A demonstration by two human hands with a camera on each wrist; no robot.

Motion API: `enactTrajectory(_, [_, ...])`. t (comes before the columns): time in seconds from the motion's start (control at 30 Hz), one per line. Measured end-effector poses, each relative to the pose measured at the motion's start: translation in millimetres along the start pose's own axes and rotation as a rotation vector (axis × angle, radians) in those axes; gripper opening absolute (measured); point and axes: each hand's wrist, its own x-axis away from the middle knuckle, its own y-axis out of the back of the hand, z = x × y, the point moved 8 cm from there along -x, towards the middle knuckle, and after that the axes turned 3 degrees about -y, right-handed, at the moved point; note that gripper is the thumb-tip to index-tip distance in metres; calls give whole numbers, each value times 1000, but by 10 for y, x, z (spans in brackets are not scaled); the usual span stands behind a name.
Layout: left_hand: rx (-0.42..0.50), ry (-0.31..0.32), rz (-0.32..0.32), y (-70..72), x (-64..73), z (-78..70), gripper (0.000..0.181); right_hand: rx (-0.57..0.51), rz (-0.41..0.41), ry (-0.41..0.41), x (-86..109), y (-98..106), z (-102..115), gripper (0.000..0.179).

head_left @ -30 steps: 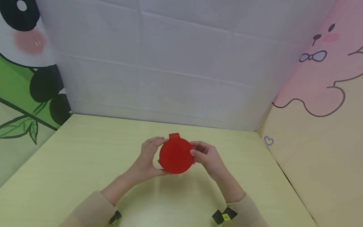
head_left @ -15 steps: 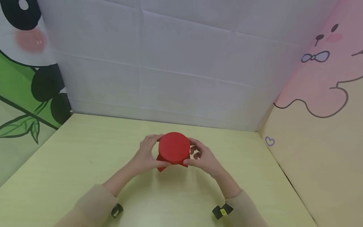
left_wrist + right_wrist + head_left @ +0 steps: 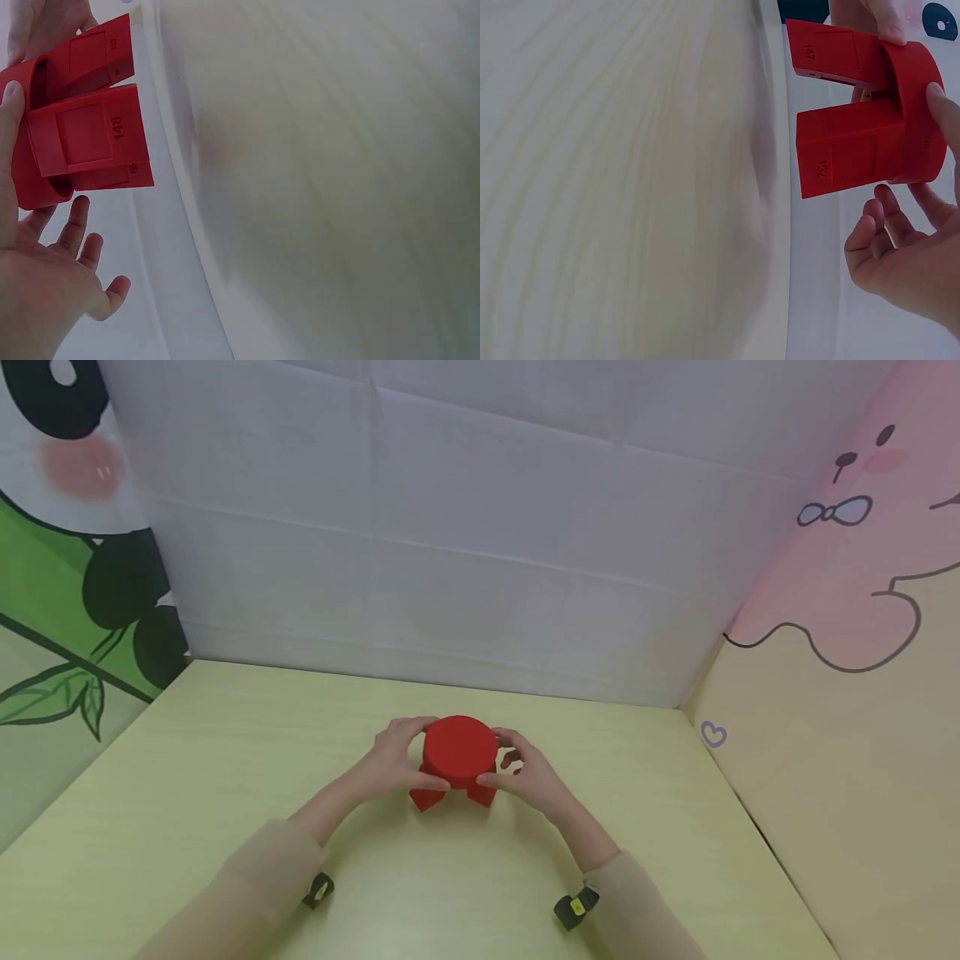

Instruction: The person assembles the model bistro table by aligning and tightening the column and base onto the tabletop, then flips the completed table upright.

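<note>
A small red toy stool point(image 3: 459, 747) has a round flat top and several blocky legs that point down, close over the table. Numbers are pressed into the legs: "148" shows on one leg point(image 3: 88, 135) in the left wrist view, "152" on another leg point(image 3: 849, 154) in the right wrist view. My left hand point(image 3: 392, 762) grips the left side of the rim, thumb in front and fingers behind. Opposite it, my right hand point(image 3: 531, 777) pinches the right side between thumb and index finger; its other fingers curl loosely away from the stool.
The pale wooden table point(image 3: 247, 777) runs back to a white cloth wall point(image 3: 480, 552). Side panels carry a panda-like drawing point(image 3: 82, 468) on the left and a pink animal point(image 3: 840, 568) on the right. Small black wrist devices point(image 3: 576, 907) sit by the sleeves.
The stool has tipped from its top facing me to legs down and has dropped slightly toward the table. The right hand has shifted its grip from the side edge to the front rim.
</note>
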Motion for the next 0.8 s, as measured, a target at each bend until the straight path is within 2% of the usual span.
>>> enactTrajectory(0.17, [-39, 23, 41, -55, -59, 117, 89, 25, -6, -39, -51, -35, -85, 70])
enactTrajectory(0.3, [-53, 19, 61, -87, -89, 179, 90, 37, 0, -56, -86, -62, -134, 70])
enactTrajectory(0.53, [-65, 19, 80, -116, -122, 252, 89, -8, 41, -89, -86, -102, -143, 68])
enactTrajectory(0.67, [-90, 23, 97, -128, -134, 227, 91, -39, 90, -110, 3, -85, -18, 69])
enactTrajectory(0.8, [-142, 7, 112, -59, -105, 66, 103, -32, 87, -117, 135, 29, 132, 72])
